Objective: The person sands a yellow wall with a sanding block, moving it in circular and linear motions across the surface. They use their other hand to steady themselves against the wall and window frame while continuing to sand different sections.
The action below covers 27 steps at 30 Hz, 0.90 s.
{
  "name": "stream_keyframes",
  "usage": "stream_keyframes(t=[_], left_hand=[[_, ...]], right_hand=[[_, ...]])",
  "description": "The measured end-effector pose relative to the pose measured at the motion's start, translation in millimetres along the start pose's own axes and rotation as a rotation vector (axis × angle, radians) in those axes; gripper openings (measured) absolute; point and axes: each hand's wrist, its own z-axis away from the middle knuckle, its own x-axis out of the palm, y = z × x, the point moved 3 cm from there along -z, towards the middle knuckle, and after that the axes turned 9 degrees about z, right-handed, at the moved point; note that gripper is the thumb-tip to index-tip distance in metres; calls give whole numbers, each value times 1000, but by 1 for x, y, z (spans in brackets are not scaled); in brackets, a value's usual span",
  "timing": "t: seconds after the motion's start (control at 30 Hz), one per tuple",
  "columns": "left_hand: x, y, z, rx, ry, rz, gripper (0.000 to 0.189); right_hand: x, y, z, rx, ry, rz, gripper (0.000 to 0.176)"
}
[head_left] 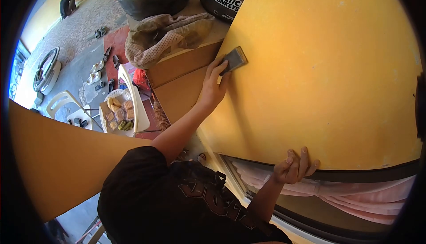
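My left hand (214, 84) reaches up along the yellow wall (324, 75), its fingers closed around a dark grey sanding block (235, 60) with a tan edge. The block lies against the wall surface near its left edge. Lower down, my right hand (295, 168) is beside the wall's bottom border, above the dark window frame (355, 174). Its fingers are loosely bent and apart, with nothing in them.
A brown cabinet (182, 77) left of the wall carries a crumpled cloth (168, 35) and two black helmets (153, 0). Below are a white chair (128, 97), packaged food (117, 111) and several shoes (95, 72). A person (67, 5) sits far off. Pink curtain (355, 199) hangs behind the window.
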Motion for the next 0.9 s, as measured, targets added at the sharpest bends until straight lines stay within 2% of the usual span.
stream_keyframes(t=[0.1,0.17,0.3,0.5,0.6,0.67,0.77,0.9], left_hand=[[4,-1,-10,25,60,-21,35],[4,3,-30,123,106,-71,35],[2,30,-73,86,88,29,35],[1,0,-7,-11,82,-9,36],[1,2,-34,23,78,-23,35],[3,18,-75,123,115,8,38],[3,44,-110,152,129,-7,35],[5,41,-72,148,88,15,36]], right_hand=[[0,1,2,6,-25,-19,33],[0,4,3,12,-25,-23,33],[1,-2,-2,33,13,-19,37],[1,5,5,-6,-49,-86,35],[-1,0,-6,-20,-28,-68,35],[0,-1,-7,-16,-29,-86,34],[0,2,-3,-11,-34,-123,33],[1,4,1,2,-36,-163,32]])
